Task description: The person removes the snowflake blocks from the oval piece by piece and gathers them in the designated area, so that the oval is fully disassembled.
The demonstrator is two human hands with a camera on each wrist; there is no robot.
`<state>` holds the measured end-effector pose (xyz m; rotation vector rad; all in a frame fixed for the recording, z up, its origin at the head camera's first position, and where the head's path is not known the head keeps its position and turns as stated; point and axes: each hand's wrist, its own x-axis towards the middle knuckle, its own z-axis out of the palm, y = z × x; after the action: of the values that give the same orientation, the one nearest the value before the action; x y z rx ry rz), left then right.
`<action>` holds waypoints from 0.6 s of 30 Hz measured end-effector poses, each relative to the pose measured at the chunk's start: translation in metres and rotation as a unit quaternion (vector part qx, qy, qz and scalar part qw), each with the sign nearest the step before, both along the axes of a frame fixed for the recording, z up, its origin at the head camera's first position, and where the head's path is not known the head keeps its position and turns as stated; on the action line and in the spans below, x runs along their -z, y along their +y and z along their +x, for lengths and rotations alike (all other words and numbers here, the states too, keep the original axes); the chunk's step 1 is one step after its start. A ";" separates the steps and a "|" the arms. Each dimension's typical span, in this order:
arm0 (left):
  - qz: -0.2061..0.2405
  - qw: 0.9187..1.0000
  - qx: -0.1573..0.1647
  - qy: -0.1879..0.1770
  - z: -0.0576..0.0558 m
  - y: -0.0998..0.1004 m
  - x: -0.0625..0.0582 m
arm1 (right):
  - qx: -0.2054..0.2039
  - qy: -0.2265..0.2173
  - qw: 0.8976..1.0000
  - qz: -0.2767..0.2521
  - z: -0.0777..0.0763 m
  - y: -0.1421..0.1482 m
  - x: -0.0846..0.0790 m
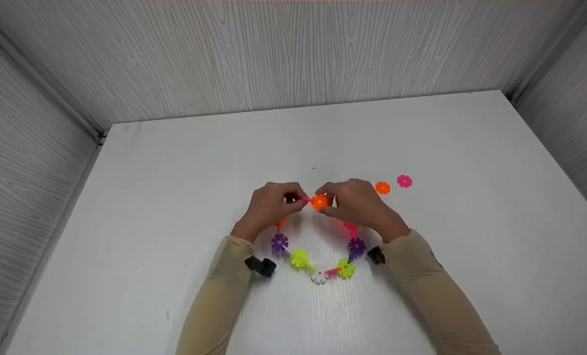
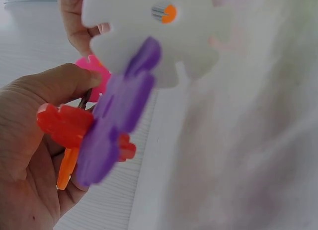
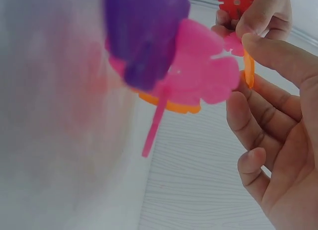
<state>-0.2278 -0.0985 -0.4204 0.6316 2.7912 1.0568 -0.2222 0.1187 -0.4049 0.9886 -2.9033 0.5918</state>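
Note:
Notched plastic snowflake discs are slotted together into a chain that curves between my forearms. My left hand [image 1: 272, 201] pinches a pink disc [image 2: 89, 64] between thumb and fingers. My right hand [image 1: 357, 199] pinches an orange disc [image 1: 319, 201] by its edge, and the two discs meet between the fingertips. From the left hand the chain runs through a purple disc [image 1: 279, 242], a yellow disc [image 1: 299, 258] and a white disc [image 1: 319, 276]. Toward the right hand it goes on with another yellow disc [image 1: 346, 268] and a second purple disc [image 1: 356, 246].
Beyond the right hand, a loose orange disc [image 1: 383, 187] and a loose pink disc [image 1: 404, 181] lie flat on the white table [image 1: 200, 162]. Wood-grain panels [image 1: 283, 54] stand along the back and sides. A black wrist device [image 1: 261, 266] sits on the left sleeve.

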 end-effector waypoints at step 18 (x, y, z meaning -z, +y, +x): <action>0.020 0.997 -0.064 -0.023 -0.009 -0.037 0.006 | 0.139 -0.072 0.988 -0.009 -0.024 0.062 -0.003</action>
<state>-0.2372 -0.1355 -0.4263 0.4307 2.8096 1.1362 -0.2462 0.1812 -0.4024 0.5423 -3.0754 0.6934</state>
